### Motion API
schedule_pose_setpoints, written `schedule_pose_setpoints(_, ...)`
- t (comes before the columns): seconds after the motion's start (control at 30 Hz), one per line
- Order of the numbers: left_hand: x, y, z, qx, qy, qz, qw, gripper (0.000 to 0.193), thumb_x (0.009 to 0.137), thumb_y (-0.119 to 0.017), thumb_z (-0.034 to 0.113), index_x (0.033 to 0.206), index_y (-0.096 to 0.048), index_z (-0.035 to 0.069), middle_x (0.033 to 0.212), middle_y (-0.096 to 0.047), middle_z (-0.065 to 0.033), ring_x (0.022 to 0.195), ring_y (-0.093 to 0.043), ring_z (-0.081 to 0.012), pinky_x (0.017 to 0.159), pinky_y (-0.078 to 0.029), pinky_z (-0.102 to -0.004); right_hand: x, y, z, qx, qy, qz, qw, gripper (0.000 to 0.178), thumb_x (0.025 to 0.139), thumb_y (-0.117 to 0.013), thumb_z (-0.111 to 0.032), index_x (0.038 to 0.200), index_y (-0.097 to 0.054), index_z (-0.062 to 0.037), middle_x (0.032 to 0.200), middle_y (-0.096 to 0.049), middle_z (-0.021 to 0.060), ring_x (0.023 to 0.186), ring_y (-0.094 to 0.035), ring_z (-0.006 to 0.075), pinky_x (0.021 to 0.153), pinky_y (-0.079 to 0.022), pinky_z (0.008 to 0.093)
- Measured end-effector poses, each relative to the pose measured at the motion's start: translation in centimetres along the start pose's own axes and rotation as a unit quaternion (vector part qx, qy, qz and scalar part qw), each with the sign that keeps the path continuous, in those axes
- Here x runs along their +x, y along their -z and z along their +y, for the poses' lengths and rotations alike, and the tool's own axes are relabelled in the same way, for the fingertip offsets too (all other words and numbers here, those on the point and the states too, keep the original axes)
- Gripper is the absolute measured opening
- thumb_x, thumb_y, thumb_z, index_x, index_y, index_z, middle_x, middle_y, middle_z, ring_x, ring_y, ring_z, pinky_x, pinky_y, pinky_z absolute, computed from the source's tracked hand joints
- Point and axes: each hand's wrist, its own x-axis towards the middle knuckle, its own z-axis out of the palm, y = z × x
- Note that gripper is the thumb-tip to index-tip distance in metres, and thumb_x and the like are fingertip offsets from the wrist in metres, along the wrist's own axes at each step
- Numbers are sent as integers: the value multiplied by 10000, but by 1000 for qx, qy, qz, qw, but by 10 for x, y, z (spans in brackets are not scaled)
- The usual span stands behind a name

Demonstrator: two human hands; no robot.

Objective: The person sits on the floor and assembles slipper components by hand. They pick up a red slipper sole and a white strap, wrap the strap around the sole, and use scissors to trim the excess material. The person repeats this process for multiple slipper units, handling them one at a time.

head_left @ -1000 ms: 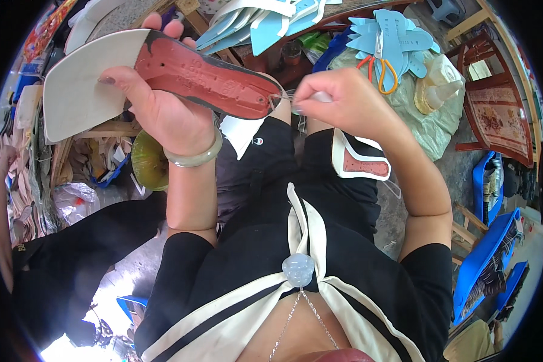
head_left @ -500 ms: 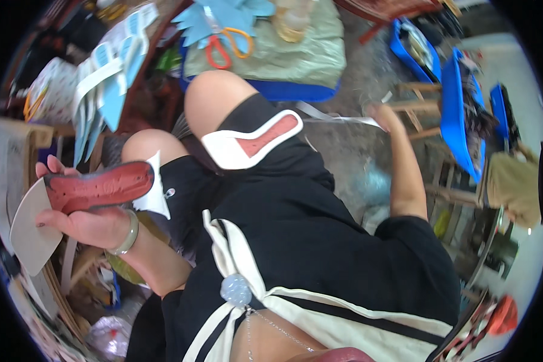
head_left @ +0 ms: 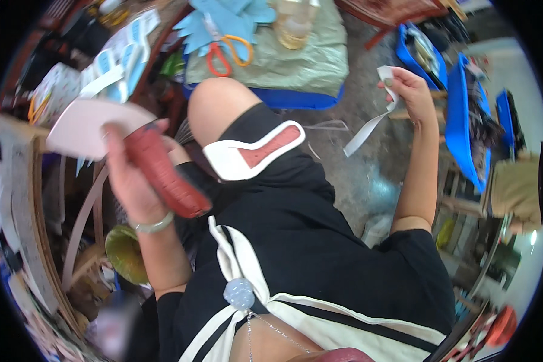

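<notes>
My left hand (head_left: 130,187) grips a red-brown, foot-shaped shoe last (head_left: 166,172) with dark edges, its narrower end tilted toward my lap. A broad pale piece (head_left: 96,123) stands out from its other end, beyond my fingers. At the right, my right hand (head_left: 411,93) is raised and pinches a thin white strip (head_left: 368,130), whose free end hangs down to the left. A white shoe part (head_left: 235,160) with a red inset lies across my thigh, touched by neither hand.
Ahead of my knees, orange-handled scissors (head_left: 218,51), light-blue cut pieces (head_left: 238,18) and a jar (head_left: 294,27) rest on a green-covered surface (head_left: 271,75). Blue trays (head_left: 458,114) stand at the right above wooden stools. A wooden frame (head_left: 33,199) stands at the left.
My left hand has moved right and turned the shoe last, so its narrow end points down toward my lap. My right hand has risen with the white strip, which now hangs slack.
</notes>
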Motion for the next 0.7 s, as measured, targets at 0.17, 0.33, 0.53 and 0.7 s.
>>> schedule_pose_setpoints(0.17, 22, -25, -5, -34, -19, 3, 999, 500, 945, -510, 436, 1171, -523, -10, 1010, -640, -123, 880, -640, -169, 791, -540, -310, 52, -84, -105, -44, 314, -5, 948, 222, 890, -608, -88, 1070, -627, 40, 953, -657, 101, 890, -602, 160, 810, -456, 250)
schedule_pose_setpoints(0.33, 22, -13, 12, -120, -84, 11, 989, 396, 943, -550, 377, 1139, -544, 32, 965, -622, -34, 830, -616, -107, 728, -520, -263, 46, -214, -179, 196, 403, -86, 890, 207, 825, -642, -6, 1029, -673, 7, 959, -684, 93, 873, -643, 152, 794, -509, 256)
schedule_pose_setpoints(0.53, 12, -8, 14, -138, -93, 32, 986, 347, 942, -559, 357, 1113, -552, 56, 957, -625, -35, 835, -618, -100, 716, -520, -248, 30, -313, -134, 433, 137, -229, 861, 159, 822, -700, -49, 965, -672, 13, 877, -679, 62, 786, -632, 100, 713, -514, 224)
schedule_pose_setpoints(0.7, 10, -9, 15, -130, -100, 45, 985, 398, 948, -531, 388, 1132, -543, 36, 991, -630, -66, 876, -631, -130, 754, -534, -285, 26, -335, -129, 454, 92, -225, 857, 145, 824, -702, -59, 947, -676, 14, 875, -682, 70, 782, -636, 104, 713, -511, 221)
